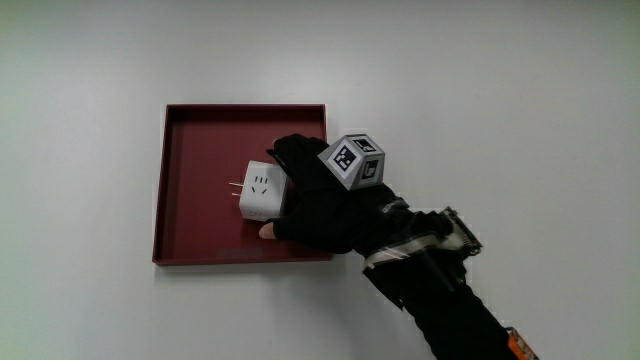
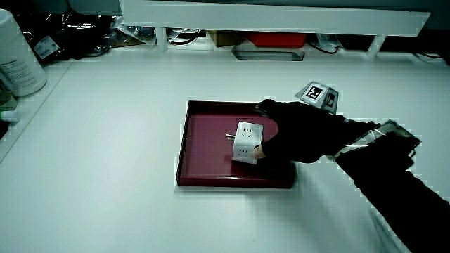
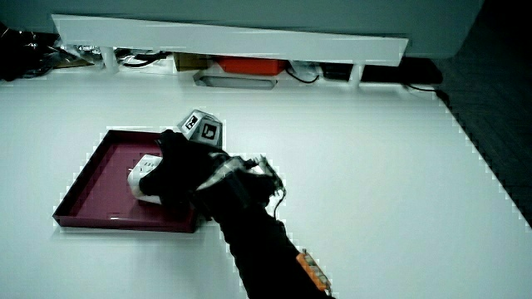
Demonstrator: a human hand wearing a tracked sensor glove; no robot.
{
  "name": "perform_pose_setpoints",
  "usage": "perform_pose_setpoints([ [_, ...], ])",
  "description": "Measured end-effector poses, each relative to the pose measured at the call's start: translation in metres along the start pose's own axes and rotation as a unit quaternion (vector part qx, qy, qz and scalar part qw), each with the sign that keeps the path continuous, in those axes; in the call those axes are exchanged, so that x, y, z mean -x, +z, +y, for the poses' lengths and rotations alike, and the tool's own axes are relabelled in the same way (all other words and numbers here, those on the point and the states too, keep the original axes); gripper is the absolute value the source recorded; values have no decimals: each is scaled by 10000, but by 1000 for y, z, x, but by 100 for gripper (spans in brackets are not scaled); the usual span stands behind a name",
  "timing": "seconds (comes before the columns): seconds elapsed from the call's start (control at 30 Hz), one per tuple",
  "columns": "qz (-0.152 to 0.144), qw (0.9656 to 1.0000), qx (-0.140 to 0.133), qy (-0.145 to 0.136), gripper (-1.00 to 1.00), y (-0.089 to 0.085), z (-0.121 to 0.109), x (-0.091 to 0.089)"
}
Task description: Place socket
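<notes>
**My hand on the socket in the red tray**

The red tray (image 1: pixel 175 190) lies flat on the white table (image 1: pixel 80 80), and I take it as my landmark. The white socket (image 1: pixel 262 192) sits inside the tray, on its floor, nearer to the tray's wall on the person's side than to the middle. Its face with the holes looks upward, and two metal prongs stick out from its side toward the bare part of the tray.

My hand (image 1: pixel 325 205) reaches over the tray's rim. My fingers (image 1: pixel 290 155) curl around the socket and pinch it between them and my thumb. In both side views the socket (image 2: pixel 246 143) (image 3: pixel 148 176) appears low, resting on the tray floor. The patterned cube (image 1: pixel 353 160) sits on my hand's back, above the tray's rim.
</notes>
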Motion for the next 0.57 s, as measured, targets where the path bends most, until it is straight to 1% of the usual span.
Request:
perform_pose_setpoints([
  [0.03,-29,10000,14,63,-79,3,-3,0],
  [0.07,30,9999,-50,140,-83,10,-10,5],
  [0.13,287,9984,208,438,-92,14,-15,2],
  [0.17,322,9984,230,399,-96,20,-23,6],
  [0.2,320,9977,197,564,-100,24,-28,7],
  [0.23,351,9980,240,459,-100,30,-36,12],
  [0.3,337,9976,269,534,-100,39,-48,16],
  [0.33,301,9978,304,503,-100,43,-54,18],
  [0.37,303,9973,278,614,-100,46,-59,18],
  [0.4,402,9967,294,647,-100,49,-64,19],
  [0.43,430,9968,332,582,-100,53,-69,20],
  [0.47,417,9953,243,837,-100,56,-73,19],
  [0.5,538,9966,375,503,-100,60,-80,21],
  [0.53,634,9962,353,486,-100,62,-86,21],
  [0.57,673,9944,249,773,-100,65,-90,20],
])
